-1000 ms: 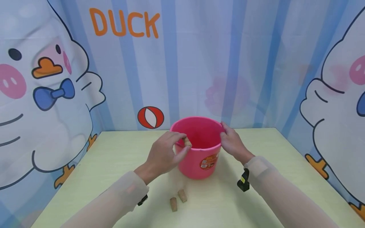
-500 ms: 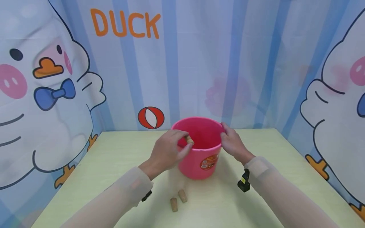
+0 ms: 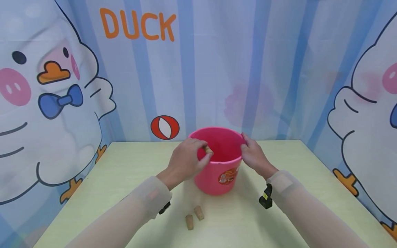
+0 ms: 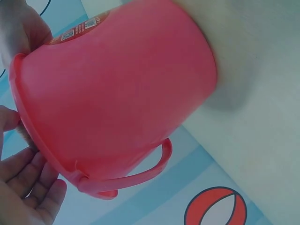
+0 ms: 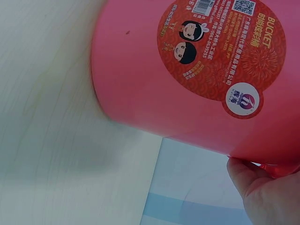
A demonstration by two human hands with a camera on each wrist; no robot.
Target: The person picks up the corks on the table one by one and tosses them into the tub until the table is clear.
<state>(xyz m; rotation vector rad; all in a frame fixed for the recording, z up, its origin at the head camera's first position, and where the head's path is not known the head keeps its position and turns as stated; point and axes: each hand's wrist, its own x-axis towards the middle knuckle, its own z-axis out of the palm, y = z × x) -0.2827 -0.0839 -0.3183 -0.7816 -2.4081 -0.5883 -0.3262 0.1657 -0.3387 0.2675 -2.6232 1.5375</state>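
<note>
A pink plastic bucket stands upright on the table, its front bearing a red label. At its near left rim, my left hand pinches a tan cork between thumb and fingers, over the opening. In the left wrist view the cork is partly hidden behind the rim, beside the left fingers. My right hand grips the bucket's right side at the rim, with its thumb on the outside in the right wrist view. Two more corks lie on the table in front of the bucket.
The pale wooden table reaches back to a blue striped curtain with printed ducks. A pink handle hangs at the bucket's side in the left wrist view. The bucket's floor is out of sight.
My left hand has shifted slightly to the right with the cork, farther over the bucket's opening. The right hand, the bucket and the two corks on the table stay put.
</note>
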